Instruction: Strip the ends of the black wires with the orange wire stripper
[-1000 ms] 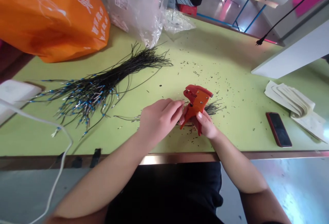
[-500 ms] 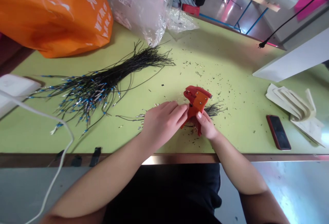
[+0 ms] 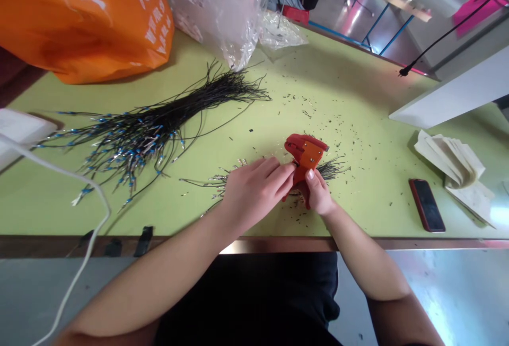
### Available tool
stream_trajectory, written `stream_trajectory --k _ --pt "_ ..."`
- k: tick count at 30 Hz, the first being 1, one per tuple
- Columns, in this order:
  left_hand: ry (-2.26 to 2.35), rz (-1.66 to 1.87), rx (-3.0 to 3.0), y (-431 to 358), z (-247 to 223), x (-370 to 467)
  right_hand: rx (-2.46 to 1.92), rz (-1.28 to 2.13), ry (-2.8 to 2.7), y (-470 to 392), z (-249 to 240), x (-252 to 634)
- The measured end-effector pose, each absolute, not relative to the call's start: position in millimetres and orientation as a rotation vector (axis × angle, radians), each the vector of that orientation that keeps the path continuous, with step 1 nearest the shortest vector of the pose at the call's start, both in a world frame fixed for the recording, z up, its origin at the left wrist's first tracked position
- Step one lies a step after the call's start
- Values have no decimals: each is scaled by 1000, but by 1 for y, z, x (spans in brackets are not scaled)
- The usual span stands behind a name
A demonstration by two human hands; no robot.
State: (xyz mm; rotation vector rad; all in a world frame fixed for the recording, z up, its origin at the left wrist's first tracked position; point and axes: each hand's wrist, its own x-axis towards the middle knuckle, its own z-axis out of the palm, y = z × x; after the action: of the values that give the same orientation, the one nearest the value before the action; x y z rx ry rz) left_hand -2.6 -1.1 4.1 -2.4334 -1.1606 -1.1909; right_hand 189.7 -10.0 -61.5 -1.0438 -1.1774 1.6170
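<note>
My right hand (image 3: 319, 192) is wrapped round the handles of a red and orange hand tool (image 3: 310, 156), whose head points up and to the left. My left hand (image 3: 258, 189) is closed, its fingertips pinched at the tool's left side; what they hold is too small to make out. Beneath both hands lies a bundle of black wires, with loose ends (image 3: 332, 169) showing to the right and metal-tipped ends (image 3: 218, 180) to the left. A larger bundle of black wires (image 3: 178, 108) with blue and silver tips lies on the left of the green table (image 3: 350, 89).
An orange bag (image 3: 115, 23) and a clear plastic bag (image 3: 222, 7) stand at the back left. A phone (image 3: 427, 205) and folded papers (image 3: 453, 160) lie on the right. A white cable (image 3: 93, 245) hangs at the left. Small black scraps are scattered mid-table.
The left fingertips have shifted slightly right and up against the tool, which stays in my right hand. The view has moved a little.
</note>
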Motion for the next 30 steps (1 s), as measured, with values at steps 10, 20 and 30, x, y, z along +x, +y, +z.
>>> stream_trajectory --k 10,20,30 --pt "-1151 -1327 -2440 -1 4 1 -1013 1624 -1189 -13 -55 189" --pt "-1133 -1326 -2447 -2 5 1 -1008 1592 -1236 -13 -46 187" --pt "-1150 -1312 -2415 -1 5 1 -954 1542 -1262 -12 -42 184"
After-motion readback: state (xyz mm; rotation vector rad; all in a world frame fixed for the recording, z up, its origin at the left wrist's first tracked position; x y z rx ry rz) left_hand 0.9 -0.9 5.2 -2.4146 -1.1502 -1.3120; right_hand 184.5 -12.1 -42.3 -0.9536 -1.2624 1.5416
